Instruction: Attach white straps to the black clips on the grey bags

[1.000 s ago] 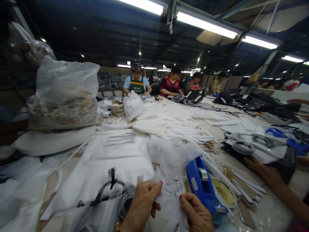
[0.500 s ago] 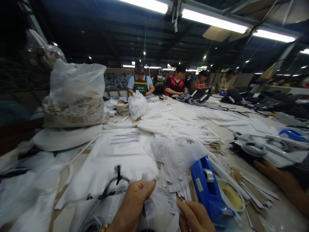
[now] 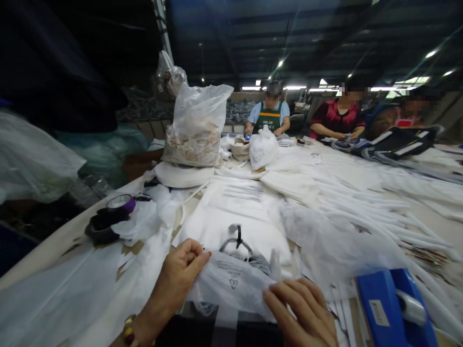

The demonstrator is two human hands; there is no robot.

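My left hand [image 3: 179, 274] pinches the left edge of a clear plastic bag [image 3: 231, 286] with a small printed triangle mark, low in the middle of the view. My right hand [image 3: 302, 311] lies on the bag's right side, fingers curled against the film. Under the bag sits a dark and grey item with a black strap and clip [image 3: 238, 238], partly covered. A white printed cloth bag [image 3: 238, 212] lies flat just beyond it on the table.
A blue tape dispenser [image 3: 394, 308] stands at the lower right. Tape rolls [image 3: 112, 214] rest at the left table edge. A large filled plastic sack [image 3: 197, 127] stands further back. White straps [image 3: 361, 202] spread to the right. Three people work at the far end.
The view has swung left. My hands moved from the small white slips onto the clear plastic bag, which now lies spread over the dark item. The other person's arm is out of view.
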